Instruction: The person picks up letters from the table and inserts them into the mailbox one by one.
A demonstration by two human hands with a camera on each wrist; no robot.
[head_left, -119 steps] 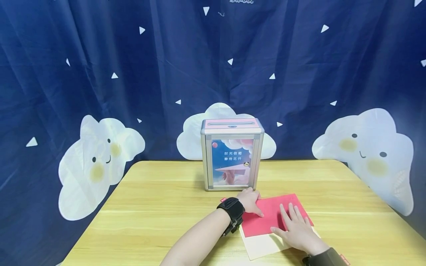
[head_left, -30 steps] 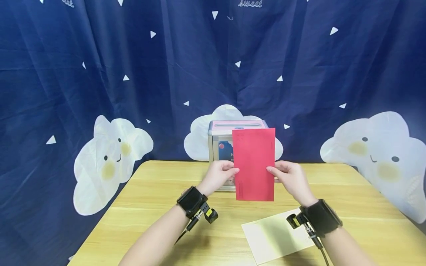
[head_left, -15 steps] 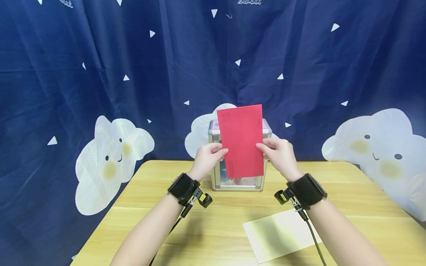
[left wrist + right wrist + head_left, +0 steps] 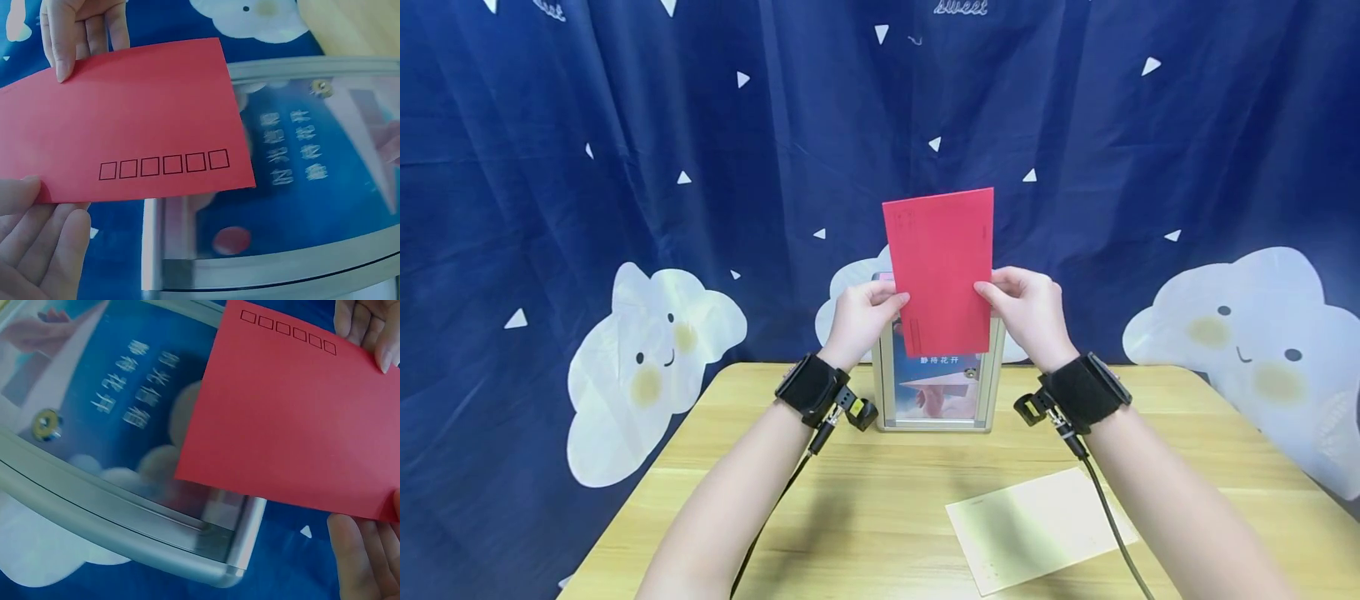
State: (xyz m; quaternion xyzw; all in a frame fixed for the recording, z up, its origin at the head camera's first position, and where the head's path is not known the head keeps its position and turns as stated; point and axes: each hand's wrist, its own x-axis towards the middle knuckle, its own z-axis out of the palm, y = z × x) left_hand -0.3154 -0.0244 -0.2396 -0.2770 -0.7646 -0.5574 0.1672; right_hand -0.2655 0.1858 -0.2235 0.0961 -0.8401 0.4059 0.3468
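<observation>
A red envelope (image 4: 943,267) stands upright, slightly tilted, in front of the upper part of a silver-framed mailbox (image 4: 883,383). My left hand (image 4: 861,321) pinches its left edge between thumb and fingers, while my right hand (image 4: 1033,312) pinches the right edge. Printed postcode squares show on the envelope (image 4: 125,125) in the left wrist view, and its lower end overlaps the mailbox's picture panel (image 4: 281,212). From the right wrist, the same envelope (image 4: 294,419) is apart from or just in front of the box; I cannot tell which. The mailbox's top is mostly hidden behind the envelope.
A cream envelope (image 4: 1045,525) lies on the wooden table (image 4: 865,517) at the front right, below my right forearm. Behind the table hangs a dark blue curtain (image 4: 625,100) with clouds and triangles. Cables trail from both wrist cameras.
The red envelope was lifted off the cream one, turned upright, then raised and moved a little left toward the mailbox top. Both hands went from lying on it to pinching its edges.
</observation>
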